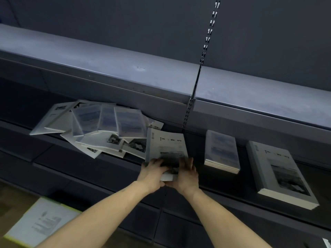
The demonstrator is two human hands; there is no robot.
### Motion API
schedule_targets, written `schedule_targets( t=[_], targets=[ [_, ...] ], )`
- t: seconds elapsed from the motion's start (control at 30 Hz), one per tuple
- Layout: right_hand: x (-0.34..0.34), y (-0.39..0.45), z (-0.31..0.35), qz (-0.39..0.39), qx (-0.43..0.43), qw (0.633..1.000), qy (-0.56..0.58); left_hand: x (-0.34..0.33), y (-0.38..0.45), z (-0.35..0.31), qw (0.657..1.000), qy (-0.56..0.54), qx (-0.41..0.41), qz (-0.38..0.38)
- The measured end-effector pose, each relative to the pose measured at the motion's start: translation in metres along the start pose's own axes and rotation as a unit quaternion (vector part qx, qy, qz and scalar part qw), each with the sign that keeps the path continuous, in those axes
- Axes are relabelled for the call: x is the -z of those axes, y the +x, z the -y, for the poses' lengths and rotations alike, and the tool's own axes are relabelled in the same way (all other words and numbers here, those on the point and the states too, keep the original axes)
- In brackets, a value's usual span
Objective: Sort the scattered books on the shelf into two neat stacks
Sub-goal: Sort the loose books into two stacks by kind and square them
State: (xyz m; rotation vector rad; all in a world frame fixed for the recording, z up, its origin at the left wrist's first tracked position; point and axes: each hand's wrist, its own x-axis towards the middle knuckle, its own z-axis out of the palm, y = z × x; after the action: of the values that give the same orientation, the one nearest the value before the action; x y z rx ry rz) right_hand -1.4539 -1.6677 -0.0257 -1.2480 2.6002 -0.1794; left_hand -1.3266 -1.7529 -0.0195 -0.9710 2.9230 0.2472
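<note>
Two hands grip one white book [166, 147] at its near edge, just above the front lip of the dark shelf [116, 161]. Left hand [153, 173] has fingers curled over the cover's lower left, thumb side underneath; right hand [188, 173] wraps the lower right corner, fingers on top of the cover. Both are pinching the book, w/ the two hands nearly touching below it. Cover reads "Tim… Me…ory" in part, w/ a grey photo block lower down; the book is tilted, far end up toward the shelf's back. Can't tell if it's one book or a couple held together.

Left of it, touching or overlapping its left edge: scattered pile [100, 126] of approx a dozen books, fanned & overlapping, some w/ bluish covers on top, some white w/ small b/w photos underneath.

Right of the held book, well apart: neat stack of bluish-cover books [222, 151], edges squared. Further right, a second neat stack of white books [279, 174], larger format, same partial title on top, near edge at the shelf front.

Upper shelf [107, 68] overhangs the pile; slotted upright rail [202, 56] runs between bays. Bottom left, lower down, a white sheet or booklet w/ yellow-green edge [41, 222] lies on a brownish surface.
</note>
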Motion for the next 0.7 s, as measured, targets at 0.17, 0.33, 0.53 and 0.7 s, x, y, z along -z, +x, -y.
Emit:
schedule_targets(
  t=[0.17, 0.33, 0.53, 0.7],
  targets=[
    [0.003, -0.006, 0.021, 0.014, -0.049, 0.998, -0.027, -0.009, -0.005, -0.007, 0.991, 0.046, 0.123, -0.028],
    [0.004, -0.010, 0.036, 0.033, -0.083, 0.995, -0.042, -0.015, 0.000, 0.000, 0.982, 0.114, 0.150, -0.027],
    [-0.001, -0.015, 0.045, 0.028, -0.127, 0.991, -0.019, -0.021, 0.001, 0.008, 0.982, 0.133, 0.135, -0.010],
    [0.003, -0.018, 0.049, 0.034, -0.161, 0.986, -0.005, -0.019, -0.002, 0.019, 0.987, 0.115, 0.104, -0.027]
  ],
)
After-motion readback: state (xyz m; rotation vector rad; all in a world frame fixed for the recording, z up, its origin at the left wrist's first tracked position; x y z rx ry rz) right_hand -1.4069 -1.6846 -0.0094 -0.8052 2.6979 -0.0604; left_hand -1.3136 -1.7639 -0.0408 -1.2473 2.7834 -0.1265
